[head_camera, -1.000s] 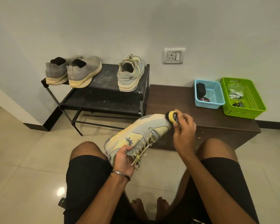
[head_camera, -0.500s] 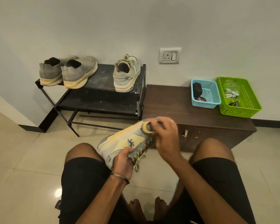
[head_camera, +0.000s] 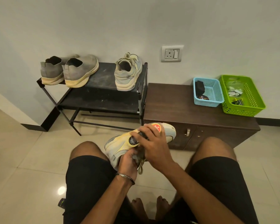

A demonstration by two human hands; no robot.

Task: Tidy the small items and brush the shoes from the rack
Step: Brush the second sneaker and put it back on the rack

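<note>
A pale yellow and grey sneaker [head_camera: 118, 147] lies tilted between my knees, toe pointing right. My left hand [head_camera: 128, 162] grips it from below near the laces. My right hand [head_camera: 153, 143] holds a small shoe brush [head_camera: 135, 139] with a yellow body and red label against the shoe's upper. The matching sneaker [head_camera: 128, 72] stands on the top shelf of the black shoe rack [head_camera: 103, 94], with a pair of grey slip-on shoes [head_camera: 68, 70] at the shelf's left end.
A low dark wooden cabinet [head_camera: 176, 107] stands right of the rack. On it sit a blue basket [head_camera: 208, 92] with dark items and a green basket [head_camera: 242, 96] with small packets. A wall socket [head_camera: 172, 53] is above. A dark object [head_camera: 61, 203] lies on the tiled floor.
My right hand has drawn the brush back from the shoe's toe toward its middle, over the laces. The shoe has dropped lower and closer to me.
</note>
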